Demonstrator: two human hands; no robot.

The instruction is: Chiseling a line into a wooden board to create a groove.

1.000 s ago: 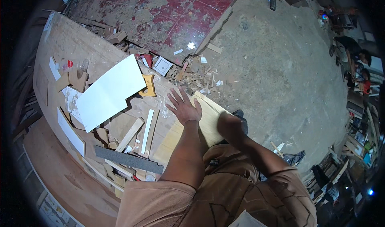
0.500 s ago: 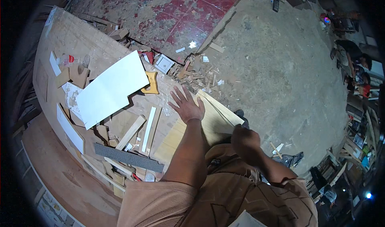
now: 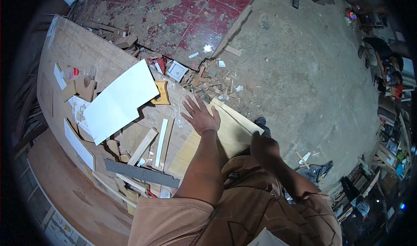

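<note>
My left hand (image 3: 201,116) lies flat with fingers spread on a pale plywood board (image 3: 234,137) at the front edge of the bench. At the board's right side, my right hand (image 3: 264,148) is closed in a fist, knuckles up. What it grips is hidden beneath the fingers. A dark, narrow line runs from near that fist along the board toward its far corner, setting off a thin strip at the outer edge. Beyond my left hand, a yellow saw handle (image 3: 162,93) sticks out from under a white panel (image 3: 121,100).
Left of my forearm, wood strips (image 3: 143,146) and a grey speckled bar (image 3: 141,172) litter the bench (image 3: 65,37). Offcuts (image 3: 213,74) pile on the floor beyond its edge. My shoe (image 3: 262,125) shows beside the board. Other people (image 3: 388,68) are at far right.
My right fist has shifted slightly forward and left along the board's edge. The left hand stays pressed on the board. The whole view has tilted a little.
</note>
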